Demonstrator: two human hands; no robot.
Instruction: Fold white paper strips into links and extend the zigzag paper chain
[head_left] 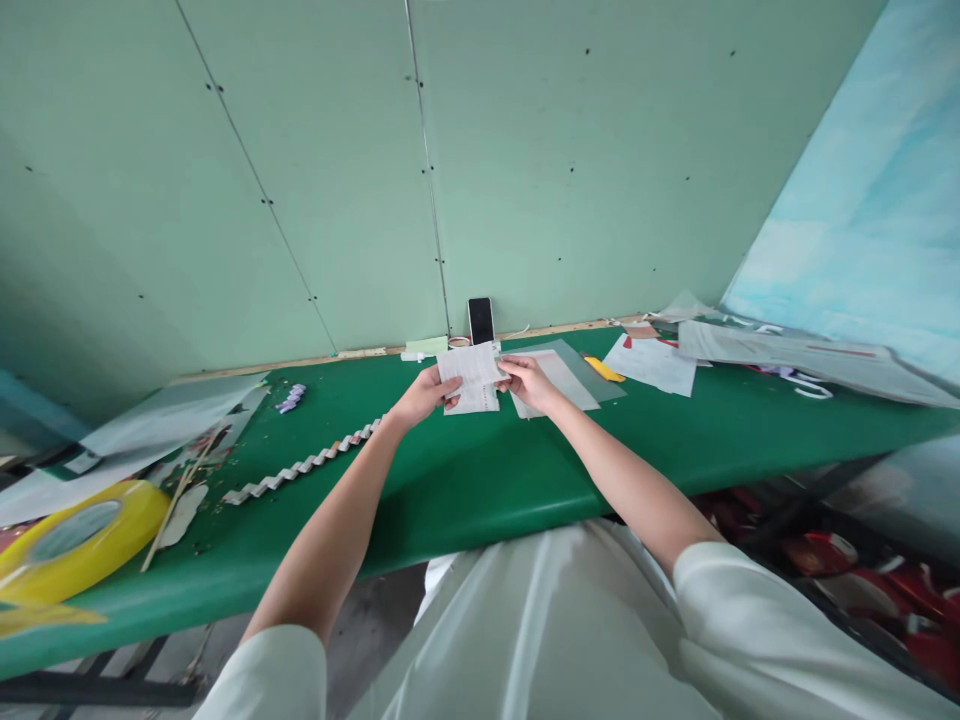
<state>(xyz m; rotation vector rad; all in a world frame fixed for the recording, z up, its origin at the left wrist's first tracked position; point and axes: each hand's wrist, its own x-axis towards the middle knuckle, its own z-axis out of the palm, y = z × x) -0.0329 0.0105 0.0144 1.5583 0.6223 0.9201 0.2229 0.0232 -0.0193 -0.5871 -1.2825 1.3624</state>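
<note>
Between my hands, above the green table (465, 475), is a sheet of printed paper (471, 372) with a fold or second layer along its lower part. My left hand (424, 396) pinches its left edge, thumb on top. The fingers of my right hand (525, 380) grip its right edge. Just behind the paper, a phone (481, 320) leans upright against the wall. To the left lies a zigzag strip of folded paper (307, 464). Right of my right hand are a white sheet (566, 380) and a yellow utility knife (604, 370).
At the left are a big roll of yellow tape (127, 525), a thin wooden stick (180, 500), a large sheet (161, 420) and a small purple folded piece (291, 399). Loose papers (660, 365) and a newspaper-like stack (795, 355) lie at the right. A green wall (360, 180) stands behind.
</note>
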